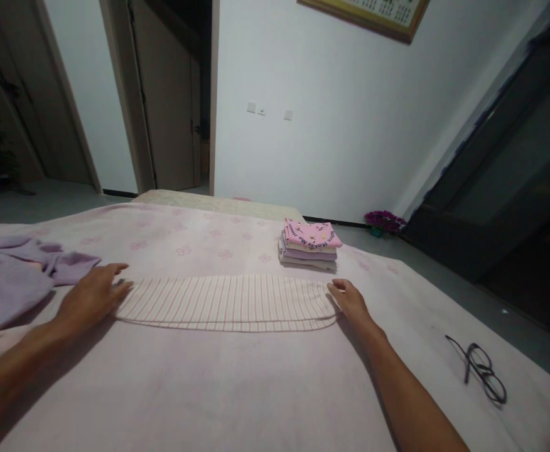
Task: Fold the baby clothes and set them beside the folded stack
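Observation:
A pale cloth garment with thin pinkish-red stripes (228, 303) lies folded into a long flat band across the bed-like surface; its exact kind cannot be told. At its left end is my left hand (91, 292), thumb and forefinger apart, fingertips touching the fabric. My right hand (351, 304) pinches the band's right end between thumb and fingers. Just behind that end stands a neat stack of folded clothes (309, 254), with a pink printed piece (312, 233) on top and lilac and cream layers below.
Lilac clothing (9, 289) lies crumpled at the far left, beyond my left wrist. A pair of dark-framed glasses (485, 373) rests near the right edge of the pink flowered cover (237, 389). Purple flowers (383, 220) stand on the floor by the wall.

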The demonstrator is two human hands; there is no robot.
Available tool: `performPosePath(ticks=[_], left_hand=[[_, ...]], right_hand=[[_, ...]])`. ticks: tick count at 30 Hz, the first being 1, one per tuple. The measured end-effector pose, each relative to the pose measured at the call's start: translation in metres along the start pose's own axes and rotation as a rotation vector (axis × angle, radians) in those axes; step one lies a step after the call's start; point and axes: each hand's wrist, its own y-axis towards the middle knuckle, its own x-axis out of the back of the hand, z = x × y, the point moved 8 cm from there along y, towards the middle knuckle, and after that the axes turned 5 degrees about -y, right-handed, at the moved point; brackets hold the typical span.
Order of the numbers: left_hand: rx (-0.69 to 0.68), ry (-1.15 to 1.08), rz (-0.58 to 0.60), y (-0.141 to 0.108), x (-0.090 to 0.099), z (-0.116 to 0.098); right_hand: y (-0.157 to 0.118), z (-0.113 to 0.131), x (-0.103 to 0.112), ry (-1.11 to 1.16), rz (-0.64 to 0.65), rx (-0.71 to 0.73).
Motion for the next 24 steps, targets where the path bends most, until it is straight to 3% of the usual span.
performPosePath(ticks=[3,6,10,15,24], left_hand=[[-0.148,-0.075,0.056,-0.02,-0.022,-0.05],[-0.336,-0.221,0.182,-0.047,-0.049,-0.108],[-0.54,-0.194,0.258,-0.071,-0.072,-0.161],[-0.612,-0.043,0.242,-0.075,-0.082,-0.173],[-0.584,0.074,0.165,-0.073,-0.082,-0.171]], right_hand=[[-0.025,0.025,0.005,-0.224,-0.055,0.258],[-0.057,0.059,-0.012,-0.36,0.108,0.541],[-0.08,0.08,-0.031,-0.486,0.303,0.704],[-0.09,0.079,-0.038,-0.591,0.394,0.776],[-0.093,0.07,-0.042,-0.704,0.346,0.822]])
